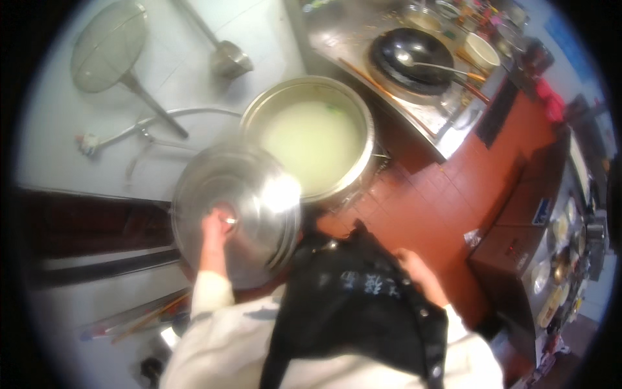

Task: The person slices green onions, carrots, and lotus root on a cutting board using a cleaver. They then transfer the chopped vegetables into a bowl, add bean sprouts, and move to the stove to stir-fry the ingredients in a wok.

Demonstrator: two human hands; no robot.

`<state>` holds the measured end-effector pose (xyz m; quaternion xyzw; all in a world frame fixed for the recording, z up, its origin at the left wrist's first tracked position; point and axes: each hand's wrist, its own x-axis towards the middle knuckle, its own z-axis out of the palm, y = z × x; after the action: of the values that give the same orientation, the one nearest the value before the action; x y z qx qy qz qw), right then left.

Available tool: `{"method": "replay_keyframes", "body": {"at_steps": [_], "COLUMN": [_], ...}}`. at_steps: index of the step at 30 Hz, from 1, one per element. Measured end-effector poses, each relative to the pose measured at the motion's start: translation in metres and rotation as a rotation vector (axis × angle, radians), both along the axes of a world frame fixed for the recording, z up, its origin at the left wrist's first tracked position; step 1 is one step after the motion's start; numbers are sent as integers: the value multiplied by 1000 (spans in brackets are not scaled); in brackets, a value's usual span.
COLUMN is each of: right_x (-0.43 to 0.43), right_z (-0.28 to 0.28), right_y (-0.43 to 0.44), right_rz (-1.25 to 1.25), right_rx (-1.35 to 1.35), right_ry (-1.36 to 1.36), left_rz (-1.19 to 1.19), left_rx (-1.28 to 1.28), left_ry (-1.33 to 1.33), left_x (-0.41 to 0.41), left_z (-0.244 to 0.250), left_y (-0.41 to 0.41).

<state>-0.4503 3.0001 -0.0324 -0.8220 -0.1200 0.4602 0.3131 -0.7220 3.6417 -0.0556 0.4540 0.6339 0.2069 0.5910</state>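
A large round metal lid (257, 233) is in my left hand (218, 224), whose fingers are closed around the knob at its middle. It is held tilted in front of me and overlaps the lower left rim of a big metal pot (371, 141). Pale, cloudy liquid (311, 146) fills much of the pot, with a bit of green near its far side. My right hand (410, 265) hangs low by the right edge of my black apron (359, 301). Its fingers are blurred and partly hidden, so I cannot tell whether they hold anything.
A wire-mesh strainer (109, 48) and a long-handled metal dipper (231, 61) hang at the white tiled wall, above a faucet pipe (194, 111). On the right, a steel stove top (335, 46) bears a black wok (408, 63). A counter with dishes (542, 274) borders the red tiled floor (432, 199).
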Motion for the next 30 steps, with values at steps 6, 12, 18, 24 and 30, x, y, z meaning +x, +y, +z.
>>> {"method": "replay_keyframes", "body": {"at_steps": [6,12,18,24,30], "right_x": [70,142,214,331,591], "right_z": [23,23,30,-5,-29], "right_y": [-108,-167,-208,-230,-200], "right_rz": [-276,-308,-353,-368,-327], "right_rx": [13,-122,-305,-421,1], "right_ry": [-214,-274,-123,-46,-558], "left_rz": [-202,-275,-214,-172,-323], "left_rx": [-91,-19,30,40,16], "left_ry": [-54,14,9,101,475], "left_x": [248,400,463,489,472], "left_z": [-32,-76,-103,-108,-73], "left_y": [-53,-28,-20,-70,-13]}}
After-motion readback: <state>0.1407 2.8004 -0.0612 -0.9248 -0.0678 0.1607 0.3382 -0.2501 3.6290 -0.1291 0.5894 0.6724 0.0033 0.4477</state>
